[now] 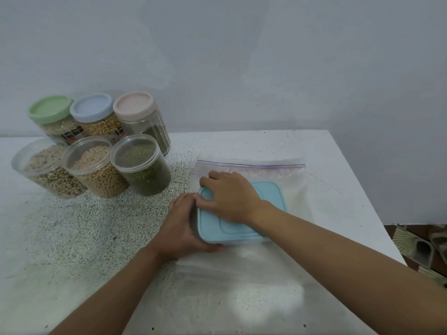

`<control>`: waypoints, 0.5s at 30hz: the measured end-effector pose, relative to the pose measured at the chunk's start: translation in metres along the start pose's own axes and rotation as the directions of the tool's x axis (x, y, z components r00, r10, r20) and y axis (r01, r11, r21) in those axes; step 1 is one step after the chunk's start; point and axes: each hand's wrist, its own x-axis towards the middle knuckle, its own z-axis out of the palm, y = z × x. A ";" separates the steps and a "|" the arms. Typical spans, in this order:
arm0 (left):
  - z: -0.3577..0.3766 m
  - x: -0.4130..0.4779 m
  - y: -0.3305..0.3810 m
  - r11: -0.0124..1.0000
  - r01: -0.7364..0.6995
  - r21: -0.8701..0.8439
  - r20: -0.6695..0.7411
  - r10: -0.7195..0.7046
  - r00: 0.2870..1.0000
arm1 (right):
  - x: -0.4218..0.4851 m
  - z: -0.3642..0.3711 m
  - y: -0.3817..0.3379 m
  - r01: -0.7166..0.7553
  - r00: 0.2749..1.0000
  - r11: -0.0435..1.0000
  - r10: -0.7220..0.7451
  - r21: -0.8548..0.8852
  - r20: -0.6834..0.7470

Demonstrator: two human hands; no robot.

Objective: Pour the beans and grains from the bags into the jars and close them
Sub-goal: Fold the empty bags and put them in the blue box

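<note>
A square container with a light blue lid [263,197] sits on clear zip bags [254,165] in the middle of the table. My left hand [183,223] grips its left side, fingers curled round the near corner. My right hand [229,197] lies on top of the lid, fingers curled over its far left corner. At the back left stand several round jars: three with clear lids hold mixed grains [46,170], pale beans [96,168] and green beans [142,165]. Behind them are jars with a green lid [50,108], a blue lid [92,106] and a pink lid [134,102].
The white speckled table [72,238] ends at the right edge, where patterned floor tiles [420,247] show below. A plain wall rises behind. Another clear bag [242,286] lies flat toward the front.
</note>
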 end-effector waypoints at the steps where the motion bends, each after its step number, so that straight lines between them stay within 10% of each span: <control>1: 0.000 0.000 0.000 1.000 -0.001 -0.007 -0.010 0.001 1.000 | 0.000 0.001 0.000 0.004 1.000 1.000 -0.004 0.010 -0.012; 15: -0.001 0.004 -0.003 0.997 0.075 0.005 0.024 -0.075 0.997 | -0.007 -0.012 0.006 0.067 0.968 0.856 0.069 0.513 -0.241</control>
